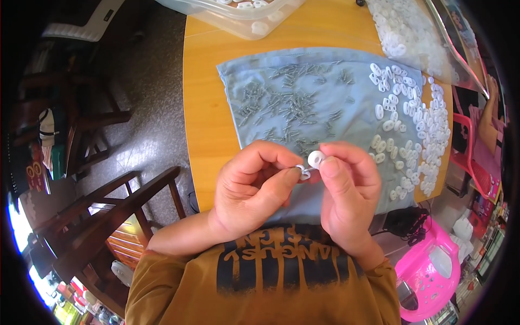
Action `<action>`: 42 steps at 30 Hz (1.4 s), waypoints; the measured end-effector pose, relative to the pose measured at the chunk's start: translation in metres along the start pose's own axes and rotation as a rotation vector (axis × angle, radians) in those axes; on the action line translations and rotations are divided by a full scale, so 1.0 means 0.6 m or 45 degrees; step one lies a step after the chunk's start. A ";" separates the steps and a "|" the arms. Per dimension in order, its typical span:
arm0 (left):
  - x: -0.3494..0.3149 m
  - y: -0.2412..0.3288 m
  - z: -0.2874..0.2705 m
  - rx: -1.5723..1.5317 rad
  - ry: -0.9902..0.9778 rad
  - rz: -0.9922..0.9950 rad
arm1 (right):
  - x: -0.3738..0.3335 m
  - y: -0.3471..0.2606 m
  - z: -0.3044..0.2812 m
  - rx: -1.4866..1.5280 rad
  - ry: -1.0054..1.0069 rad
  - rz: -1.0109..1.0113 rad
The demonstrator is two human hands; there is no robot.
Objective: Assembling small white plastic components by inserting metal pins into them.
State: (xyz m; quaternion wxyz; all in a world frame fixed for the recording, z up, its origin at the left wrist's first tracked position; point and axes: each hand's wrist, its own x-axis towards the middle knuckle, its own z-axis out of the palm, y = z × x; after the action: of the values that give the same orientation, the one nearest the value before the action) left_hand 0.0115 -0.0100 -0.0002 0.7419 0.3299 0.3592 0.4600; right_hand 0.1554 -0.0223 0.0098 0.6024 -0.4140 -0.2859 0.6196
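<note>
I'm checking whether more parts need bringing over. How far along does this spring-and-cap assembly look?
Finished pieces can't be told apart from loose ones here. In hand: the left hand and right hand pinch one white plastic piece and a small spring together. Left: many springs are scattered on the blue cloth, and a big pile of white pieces lies at its right.

Bare hands, a mustard-brown printed shirt

Both hands, left (246,189) and right (344,189), are bare, with no rings, watch or gloves, and short plain nails. Just below the wrists begins a mustard-brown shirt (162,287) whose long sleeves end at the wrists; across the chest beneath the hands runs a dark navy print of lettering over vertical stripes.
</note>
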 end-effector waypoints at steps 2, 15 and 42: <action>0.000 -0.002 0.002 0.033 0.023 0.018 | 0.000 0.000 0.002 -0.049 0.004 -0.062; -0.003 -0.004 0.002 0.058 0.027 0.080 | -0.001 0.002 -0.012 -0.815 -0.105 -0.523; -0.003 0.001 0.001 0.254 -0.132 -0.027 | 0.004 -0.018 -0.029 -0.644 -0.179 -0.220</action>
State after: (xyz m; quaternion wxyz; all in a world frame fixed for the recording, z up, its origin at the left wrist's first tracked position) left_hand 0.0111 -0.0115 0.0010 0.7279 0.4215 0.3679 0.3965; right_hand 0.1759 -0.0214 0.0103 0.5092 -0.4813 -0.5067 0.5022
